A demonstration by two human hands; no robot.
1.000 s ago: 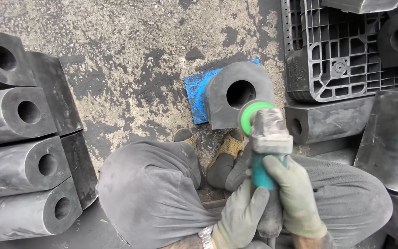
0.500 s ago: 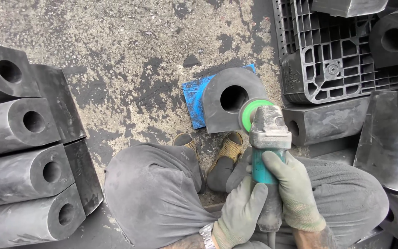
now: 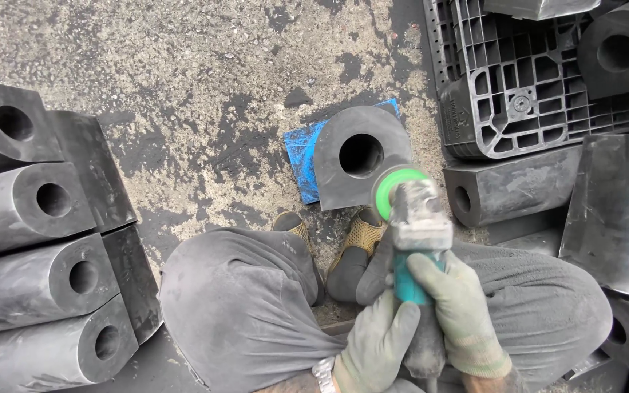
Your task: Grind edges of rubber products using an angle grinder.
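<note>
Both gloved hands were clamped on an angle grinder (image 3: pixel 416 240): the left hand (image 3: pixel 376 349) wrapped its rear body, the right hand (image 3: pixel 460 313) its teal grip. Its green-rimmed disc met the lower right edge of a black rubber block (image 3: pixel 343 182) with a round hole, standing on a blue sheet (image 3: pixel 301 156) on the concrete floor (image 3: pixel 183 73).
</note>
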